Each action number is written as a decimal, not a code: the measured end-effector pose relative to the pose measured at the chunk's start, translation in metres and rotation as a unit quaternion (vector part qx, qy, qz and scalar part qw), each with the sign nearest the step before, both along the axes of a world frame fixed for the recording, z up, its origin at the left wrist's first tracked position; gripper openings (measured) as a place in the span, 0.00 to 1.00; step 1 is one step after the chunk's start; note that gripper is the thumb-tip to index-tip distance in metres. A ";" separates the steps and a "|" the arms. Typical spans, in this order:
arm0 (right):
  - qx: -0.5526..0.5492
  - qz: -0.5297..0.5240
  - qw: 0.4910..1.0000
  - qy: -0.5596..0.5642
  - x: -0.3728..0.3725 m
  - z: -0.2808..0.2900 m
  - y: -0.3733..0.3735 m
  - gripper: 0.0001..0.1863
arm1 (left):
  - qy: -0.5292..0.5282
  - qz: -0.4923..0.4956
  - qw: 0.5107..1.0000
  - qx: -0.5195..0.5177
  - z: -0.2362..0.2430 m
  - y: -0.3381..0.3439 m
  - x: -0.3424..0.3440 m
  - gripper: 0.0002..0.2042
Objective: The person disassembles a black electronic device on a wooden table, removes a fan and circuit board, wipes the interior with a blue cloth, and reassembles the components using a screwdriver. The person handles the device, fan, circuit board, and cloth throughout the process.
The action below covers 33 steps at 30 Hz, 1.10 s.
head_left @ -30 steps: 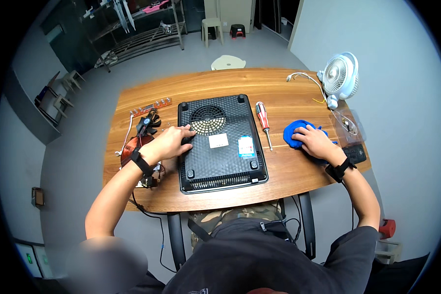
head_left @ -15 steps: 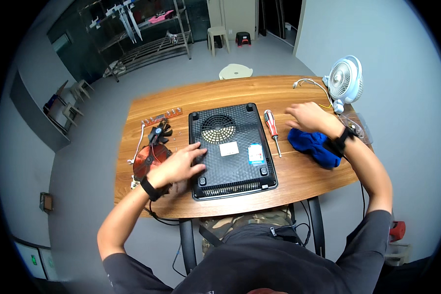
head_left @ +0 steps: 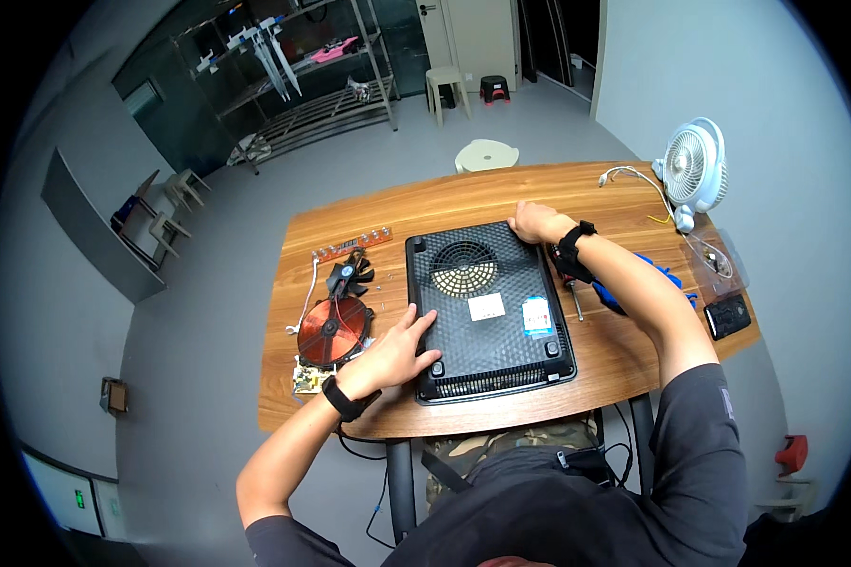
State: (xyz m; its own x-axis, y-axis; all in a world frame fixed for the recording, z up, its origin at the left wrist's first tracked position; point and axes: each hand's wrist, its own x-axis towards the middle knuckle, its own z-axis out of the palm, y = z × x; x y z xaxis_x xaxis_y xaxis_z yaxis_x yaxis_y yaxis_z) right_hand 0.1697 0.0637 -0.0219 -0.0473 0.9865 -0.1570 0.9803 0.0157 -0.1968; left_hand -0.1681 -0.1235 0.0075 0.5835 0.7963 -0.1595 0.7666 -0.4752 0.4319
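An induction cooker (head_left: 501,354) lies underside up on the wooden table, its black base showing a round vent grille, stickers and small feet. My left hand (head_left: 393,353) rests at its left edge, thumb and fingers spread, fingertips on the base. At the far right corner, my right hand (head_left: 537,224) is closed over the edge, its fingertips hidden. Below my right wrist, a screwdriver (head_left: 578,302) lies beside the cooker, mostly covered by the arm. A blue cloth (head_left: 667,276) shows partly from under my right forearm.
Left of the cooker are a copper coil (head_left: 333,331), a black fan (head_left: 350,276), a circuit board (head_left: 312,378) and an orange strip board (head_left: 355,244). A white desk fan (head_left: 692,168), a cable and a black flat object (head_left: 727,317) sit at the right edge.
My right hand has moved left from above the blue cloth onto the cooker's far right corner. My left hand stays at the cooker's left edge. The whole view has shifted.
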 end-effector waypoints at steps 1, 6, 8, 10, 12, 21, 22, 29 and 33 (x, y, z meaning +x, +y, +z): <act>0.005 -0.015 1.000 0.012 0.002 -0.004 -0.002 0.27 | 0.004 0.001 1.000 -0.009 -0.001 0.000 0.000 0.36; -0.003 0.056 0.998 0.038 0.015 -0.008 0.003 0.27 | 0.019 0.012 0.998 -0.062 0.004 -0.003 0.001 0.42; -0.046 0.069 0.996 0.041 0.015 -0.001 0.005 0.29 | 0.022 0.011 0.999 -0.045 0.001 -0.004 0.001 0.43; -0.072 0.074 0.994 0.042 0.015 0.004 0.006 0.29 | 0.005 0.009 0.999 -0.036 -0.005 -0.004 -0.002 0.45; -0.084 0.069 0.993 0.039 0.015 0.006 0.007 0.29 | -0.029 0.005 0.999 -0.035 -0.012 -0.003 -0.005 0.47; -0.056 0.093 0.992 0.057 0.012 0.008 0.002 0.27 | 0.010 0.074 0.990 -0.118 0.005 0.000 0.002 0.50; -0.052 0.098 0.992 0.054 0.014 0.006 0.004 0.27 | 0.011 0.071 0.991 -0.113 0.005 0.000 0.004 0.50; -0.031 0.071 0.995 0.056 0.014 0.005 0.004 0.25 | 0.014 0.071 0.994 -0.086 -0.009 0.006 0.001 0.51; -0.014 0.074 0.997 0.032 0.020 -0.001 0.006 0.27 | 0.003 0.078 0.988 -0.134 0.013 0.000 0.008 0.55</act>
